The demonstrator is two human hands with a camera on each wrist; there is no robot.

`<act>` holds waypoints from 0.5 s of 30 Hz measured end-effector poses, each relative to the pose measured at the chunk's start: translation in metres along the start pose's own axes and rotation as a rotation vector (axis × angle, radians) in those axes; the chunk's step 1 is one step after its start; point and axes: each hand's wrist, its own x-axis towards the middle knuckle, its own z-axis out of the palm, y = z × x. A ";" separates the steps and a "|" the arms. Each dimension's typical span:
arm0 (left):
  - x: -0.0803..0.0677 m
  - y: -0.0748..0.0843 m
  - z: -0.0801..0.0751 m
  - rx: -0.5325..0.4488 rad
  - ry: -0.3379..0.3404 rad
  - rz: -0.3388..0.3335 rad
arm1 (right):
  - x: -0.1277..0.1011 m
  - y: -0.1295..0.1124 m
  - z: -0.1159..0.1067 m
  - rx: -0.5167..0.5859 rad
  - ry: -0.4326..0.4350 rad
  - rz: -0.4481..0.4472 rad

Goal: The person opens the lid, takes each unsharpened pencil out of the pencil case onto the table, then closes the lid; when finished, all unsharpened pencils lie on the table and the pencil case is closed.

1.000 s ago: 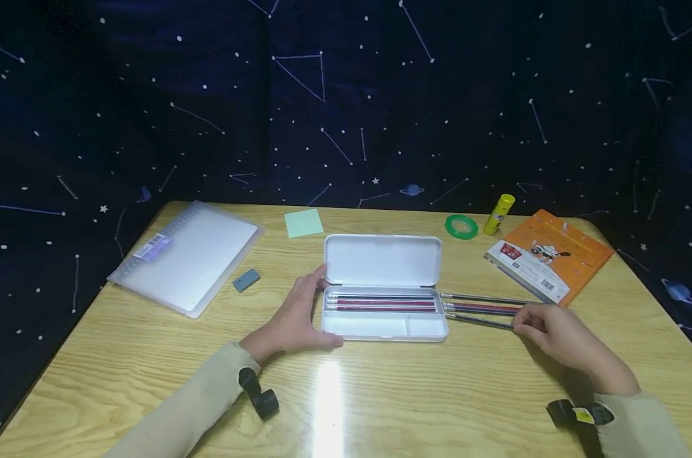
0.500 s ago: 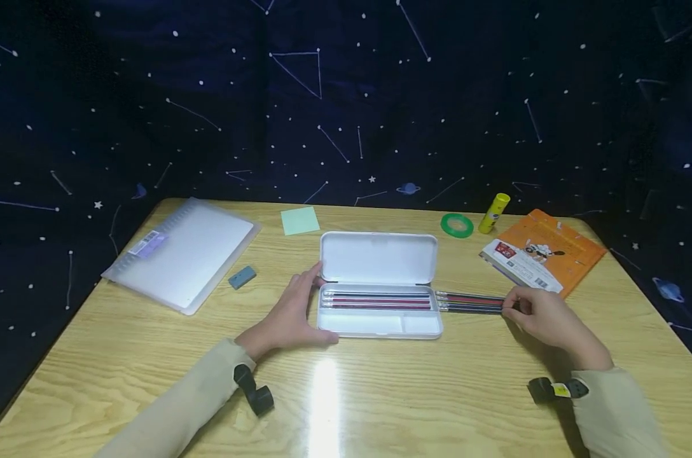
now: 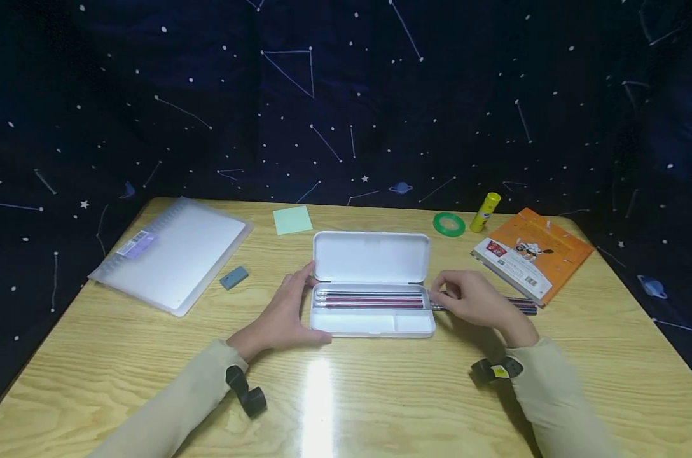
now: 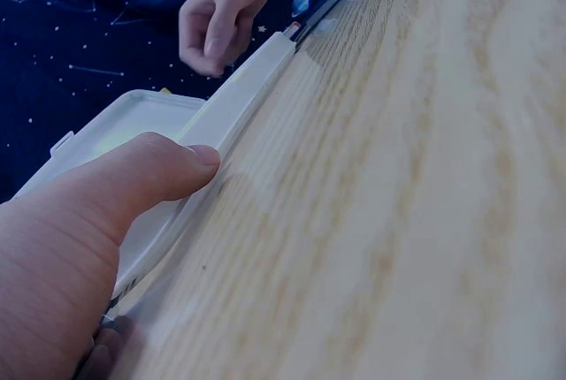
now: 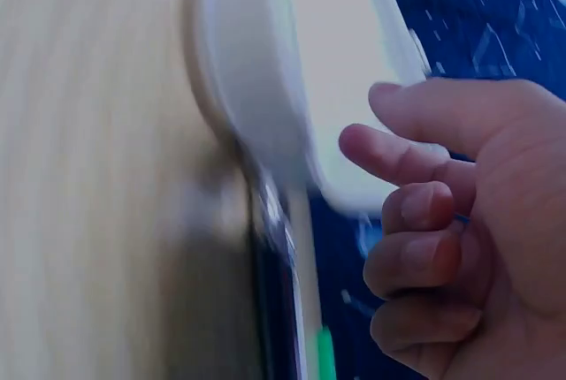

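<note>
Near the middle of the table (image 3: 380, 394) I see the white pencil case (image 3: 372, 289) lying open, lid up toward the far edge, with pencils (image 3: 369, 299) in its back tray. My left hand (image 3: 282, 315) rests relaxed against the case's left end, thumb along its near rim, fingers straight. My right hand (image 3: 473, 299) sits at the case's right end over loose pencils (image 3: 523, 305) lying on the table (fingers curled, but I cannot tell whether they pinch one). A green tape ring (image 3: 449, 224) and glue stick (image 3: 484, 212) stand near the far right corner.
</note>
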 end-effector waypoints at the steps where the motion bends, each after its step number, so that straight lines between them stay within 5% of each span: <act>1: -0.001 0.000 -0.001 0.004 0.001 0.000 | 0.005 -0.005 0.005 0.020 -0.018 -0.024; 15: 0.000 -0.001 -0.003 0.010 -0.008 0.007 | 0.041 -0.049 0.035 -0.041 -0.148 -0.085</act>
